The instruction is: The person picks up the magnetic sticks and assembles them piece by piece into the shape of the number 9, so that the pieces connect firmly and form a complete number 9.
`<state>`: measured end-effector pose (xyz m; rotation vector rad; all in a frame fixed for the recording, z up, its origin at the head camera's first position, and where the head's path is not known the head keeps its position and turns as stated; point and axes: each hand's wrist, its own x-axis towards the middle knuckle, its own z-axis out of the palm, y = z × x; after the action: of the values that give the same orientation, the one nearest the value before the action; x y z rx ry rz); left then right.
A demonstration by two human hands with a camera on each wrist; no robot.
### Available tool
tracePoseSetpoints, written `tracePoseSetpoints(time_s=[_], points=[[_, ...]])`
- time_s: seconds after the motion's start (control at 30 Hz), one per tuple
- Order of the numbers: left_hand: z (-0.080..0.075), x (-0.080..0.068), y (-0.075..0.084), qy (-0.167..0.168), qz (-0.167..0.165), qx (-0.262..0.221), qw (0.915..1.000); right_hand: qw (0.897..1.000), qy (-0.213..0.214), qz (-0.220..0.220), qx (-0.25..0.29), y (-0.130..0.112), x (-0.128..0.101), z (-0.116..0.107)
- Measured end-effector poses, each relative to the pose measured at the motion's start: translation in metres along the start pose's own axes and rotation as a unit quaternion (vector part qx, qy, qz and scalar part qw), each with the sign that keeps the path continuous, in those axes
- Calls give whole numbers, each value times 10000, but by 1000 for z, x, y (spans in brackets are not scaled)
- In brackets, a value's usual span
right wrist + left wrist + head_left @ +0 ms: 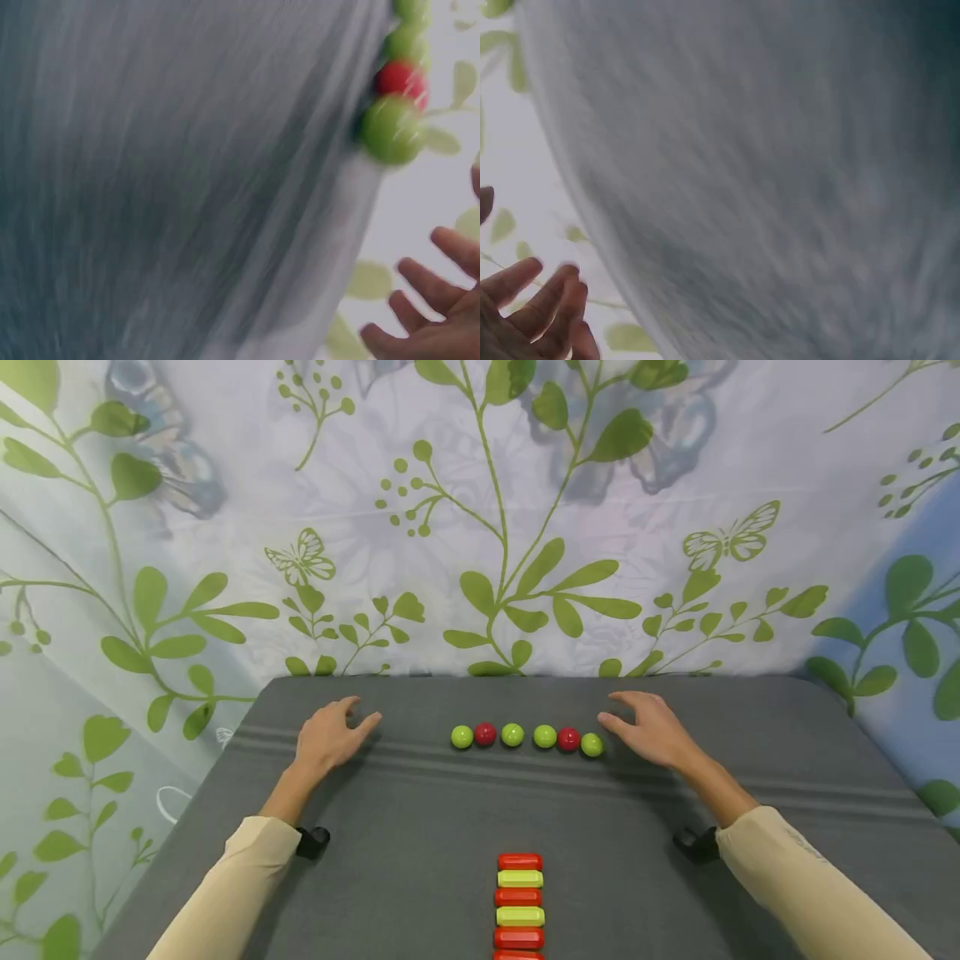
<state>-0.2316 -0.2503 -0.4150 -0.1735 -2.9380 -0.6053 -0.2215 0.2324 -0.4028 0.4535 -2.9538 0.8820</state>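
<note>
Several small shiny balls lie in a row across the far part of the table: a green ball (462, 737) at the left end, a red ball (485, 733) beside it, then green, green, a second red ball (568, 740) and a green ball (592, 745) at the right end. My right hand (651, 727) is just right of that end ball, fingers apart and holding nothing. Well left of the row, my left hand (330, 735) is also unoccupied, its fingers loosely bent. In the right wrist view, the end green ball (392, 130) appears blurred above the spread fingers (427, 285).
Nearer me, red and yellow faceted sticks (519, 897) form a column running toward the front. The grey table (405, 835) ends at the back against a leaf-printed cloth (360, 527). A black strap (697, 845) shows at the right wrist, another strap (312, 842) at the left.
</note>
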Motion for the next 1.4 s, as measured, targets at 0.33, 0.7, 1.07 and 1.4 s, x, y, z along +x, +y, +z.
tracePoseSetpoints(time_s=[0.33, 0.7, 1.07, 1.4], points=[[4, -41, 59, -369, 525, -2473, 9668, 9933, -183, 79, 1136, -28, -18, 10], [32, -84, 121, -1987, 700, -3434, 9153, 9930, -32, 178, 1165, -27, -23, 19], [47, -101, 154, -3018, 681, -3746, 8741, 9946, 16, 74, 1036, -21, -24, 26], [48, -101, 155, -3179, 880, -3531, 8755, 9948, -6, 171, 1008, -22, -25, 27]])
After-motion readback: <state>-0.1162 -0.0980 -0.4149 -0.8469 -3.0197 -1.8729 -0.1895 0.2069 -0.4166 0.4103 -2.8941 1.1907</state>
